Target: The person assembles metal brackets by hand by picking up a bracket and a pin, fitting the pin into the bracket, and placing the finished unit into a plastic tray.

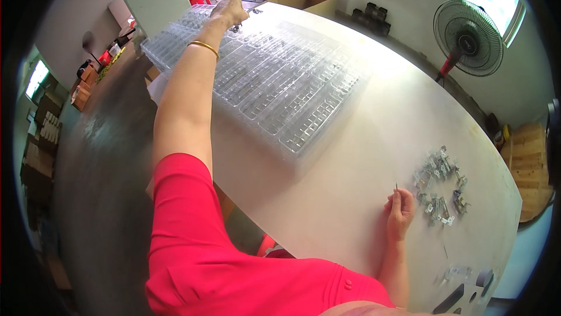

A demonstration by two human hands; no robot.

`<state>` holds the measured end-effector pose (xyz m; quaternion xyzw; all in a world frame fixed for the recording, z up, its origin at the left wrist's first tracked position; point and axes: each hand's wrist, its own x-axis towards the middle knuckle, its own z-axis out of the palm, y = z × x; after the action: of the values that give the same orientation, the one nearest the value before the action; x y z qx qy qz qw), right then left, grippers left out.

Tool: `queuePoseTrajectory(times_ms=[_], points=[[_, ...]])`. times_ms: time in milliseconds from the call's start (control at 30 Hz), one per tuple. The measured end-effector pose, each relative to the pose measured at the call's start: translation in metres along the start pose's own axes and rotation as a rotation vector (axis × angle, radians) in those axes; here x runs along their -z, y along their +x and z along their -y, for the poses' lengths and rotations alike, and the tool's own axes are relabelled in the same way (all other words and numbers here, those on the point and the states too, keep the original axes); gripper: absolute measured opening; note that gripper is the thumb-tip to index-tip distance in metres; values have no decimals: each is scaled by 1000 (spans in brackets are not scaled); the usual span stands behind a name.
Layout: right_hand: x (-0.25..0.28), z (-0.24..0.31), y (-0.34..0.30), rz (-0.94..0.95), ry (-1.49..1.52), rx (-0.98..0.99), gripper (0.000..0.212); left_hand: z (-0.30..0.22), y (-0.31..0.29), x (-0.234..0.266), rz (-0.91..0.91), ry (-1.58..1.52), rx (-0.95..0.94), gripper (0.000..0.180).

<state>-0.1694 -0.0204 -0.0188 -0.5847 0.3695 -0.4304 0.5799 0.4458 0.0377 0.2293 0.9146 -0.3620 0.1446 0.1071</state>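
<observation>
My left arm stretches to the far end of a stack of clear plastic trays point(263, 76). There my left hand point(229, 11) is closed, fingers bent downward over the tray edge; what lies in them is hidden. Small dark metal bits show beside it. Rows of small metal parts fill the trays' long compartments. Near the front right, my right hand point(400, 213) rests on the table with thumb and finger pinched on a thin pointed tool point(396, 186), its tip upward. Right beside that hand lies a loose ring of small metal parts point(439, 218).
The pale table point(350, 170) has a curved-looking right edge. Near its front right corner lie small clear pieces point(457, 272) and a dark-and-grey device point(467, 295). Beyond the table stand a fan point(468, 38), a cardboard box point(318, 3) and a round wooden stool-like object point(526, 170).
</observation>
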Motion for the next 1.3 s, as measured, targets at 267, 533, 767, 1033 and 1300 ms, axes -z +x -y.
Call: queuePoseTrajectory(times_ms=[267,533,767,1033,1300], points=[[2,-1,-5,-30,-130,-30,8,3,32,-43,20,68,62,28],[-2,1,-6,-65,-134,-60,9,-1,41,-52,113,54,33,38],[-5,2,-2,-51,-154,-38,8,9,49,-72,119,59,58,41],[-2,8,-11,-80,-175,-53,8,-17,26,-59,-14,67,-26,34],[-4,8,-7,6,-339,43,8,-25,8,4,-50,-32,-448,30]])
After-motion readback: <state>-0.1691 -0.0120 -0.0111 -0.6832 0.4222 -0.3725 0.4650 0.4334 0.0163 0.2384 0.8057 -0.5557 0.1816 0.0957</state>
